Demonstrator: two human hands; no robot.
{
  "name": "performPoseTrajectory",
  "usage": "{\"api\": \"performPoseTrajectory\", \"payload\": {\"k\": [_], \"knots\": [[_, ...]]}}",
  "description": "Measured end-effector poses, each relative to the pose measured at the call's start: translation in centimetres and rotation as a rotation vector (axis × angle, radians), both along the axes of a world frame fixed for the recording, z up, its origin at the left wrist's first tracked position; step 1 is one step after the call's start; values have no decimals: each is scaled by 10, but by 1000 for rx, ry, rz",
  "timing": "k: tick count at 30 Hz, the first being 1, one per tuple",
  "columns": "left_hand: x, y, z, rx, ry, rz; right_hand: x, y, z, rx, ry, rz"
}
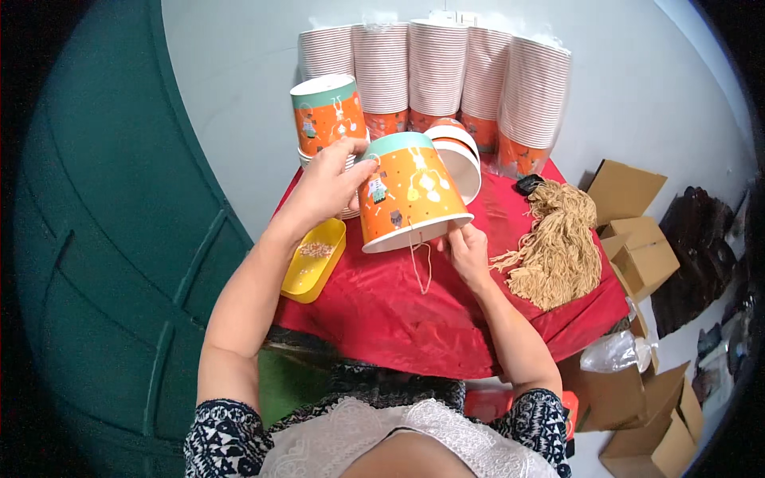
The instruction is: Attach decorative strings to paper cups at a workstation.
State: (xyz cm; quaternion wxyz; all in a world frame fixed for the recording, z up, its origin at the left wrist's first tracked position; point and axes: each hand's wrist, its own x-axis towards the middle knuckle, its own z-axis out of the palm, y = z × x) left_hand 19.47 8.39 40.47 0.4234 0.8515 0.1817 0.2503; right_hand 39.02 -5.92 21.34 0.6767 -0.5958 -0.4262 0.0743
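Observation:
An orange paper bucket (410,187) with a green band and cartoon figures is held tilted in front of me, its white rim facing down toward me. My left hand (339,179) grips its left side near the closed end. With my right hand (468,248) I hold the rim at the lower right; some fingers are hidden behind or inside the bucket. A thin tan cord (421,267) hangs in a loop from the rim. Just behind my left hand stands an upside-down stack of matching buckets (327,111). Another bucket (460,167) lies on its side behind the held one.
Tall wrapped stacks of paper buckets (438,72) line the back against the wall. A yellow tray (307,275) of small pale pieces sits left on the red cloth (382,327). A bundle of tan cords (554,247) lies right, beside a black object (528,185). Cardboard boxes (641,255) stand beyond.

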Motion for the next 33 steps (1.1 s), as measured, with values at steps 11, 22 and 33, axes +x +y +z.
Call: {"api": "performPoseTrajectory", "payload": {"k": [11, 22, 33], "knots": [[-17, 45, 8, -266, -215, -51, -33, -3, 50, 94, 22, -98], [-56, 43, 38, -151, -383, 55, -111, 6, 109, 320, -24, 433], [-80, 55, 39, -34, -489, 222, -144, 42, 125, 478, 147, 409]]}}
